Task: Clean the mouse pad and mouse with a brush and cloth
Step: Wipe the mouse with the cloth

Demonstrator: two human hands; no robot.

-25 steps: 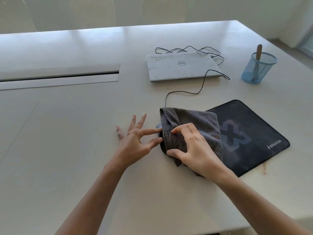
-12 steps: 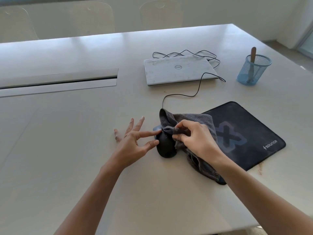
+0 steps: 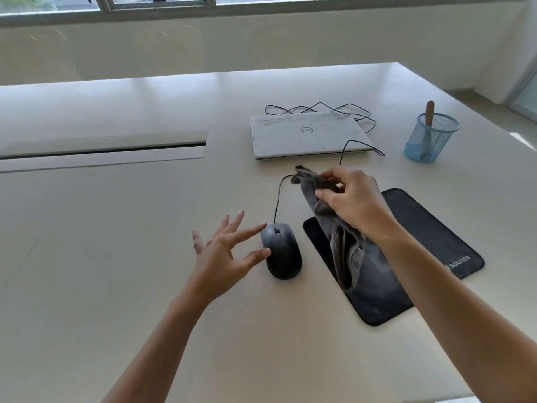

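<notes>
A black wired mouse point(image 3: 281, 251) lies on the white table, left of the black mouse pad point(image 3: 427, 237). My left hand point(image 3: 225, 254) is spread, with its index finger and thumb tips touching the mouse's left side. My right hand point(image 3: 353, 199) pinches the grey cloth point(image 3: 345, 248) and holds it in the air, so it hangs down over the pad's left part. A brush with a wooden handle point(image 3: 429, 112) stands in the blue mesh cup point(image 3: 430, 139) at the far right.
A shut white laptop point(image 3: 308, 135) lies behind the mouse, with black cables point(image 3: 319, 107) coiled behind it and the mouse cord running forward. A long cable slot point(image 3: 101, 148) crosses the table at left. Pale chairs stand beyond the far edge.
My right hand lifted the cloth off the mouse and up to the right, leaving the mouse bare. My left hand stayed at the mouse's left side. The camera tilted up.
</notes>
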